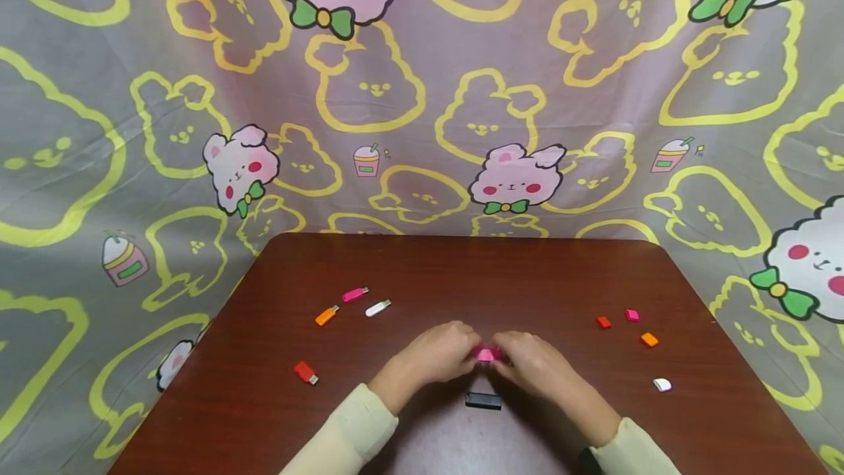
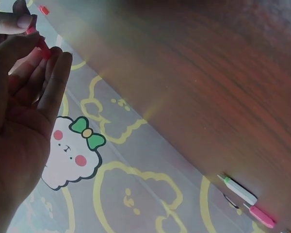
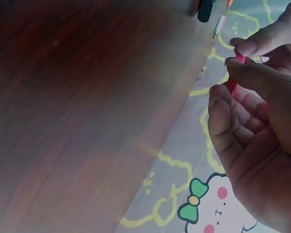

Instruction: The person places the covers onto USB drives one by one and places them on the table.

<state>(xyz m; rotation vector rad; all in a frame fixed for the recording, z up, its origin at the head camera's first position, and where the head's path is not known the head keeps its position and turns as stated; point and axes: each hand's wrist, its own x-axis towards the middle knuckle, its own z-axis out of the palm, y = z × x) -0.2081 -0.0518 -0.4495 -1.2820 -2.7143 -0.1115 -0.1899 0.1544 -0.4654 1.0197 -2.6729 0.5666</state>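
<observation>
Both hands meet over the middle of the table. My left hand (image 1: 438,352) pinches one end of a pink USB stick (image 1: 488,355), and my right hand (image 1: 537,366) pinches the other end. In the left wrist view the pink stick (image 2: 42,47) shows between thumbs and fingertips. Fingers cover much of it in the right wrist view, where a slim pink part (image 3: 236,57) is visible. A black USB stick (image 1: 483,401) lies on the table just in front of the hands.
To the left lie uncapped USB sticks: pink (image 1: 354,295), orange (image 1: 326,315), white (image 1: 378,308) and red (image 1: 305,372). Small caps lie to the right: red (image 1: 603,322), pink (image 1: 632,315), orange (image 1: 649,340) and white (image 1: 662,385). A patterned curtain (image 1: 422,167) hangs behind the brown table (image 1: 461,270).
</observation>
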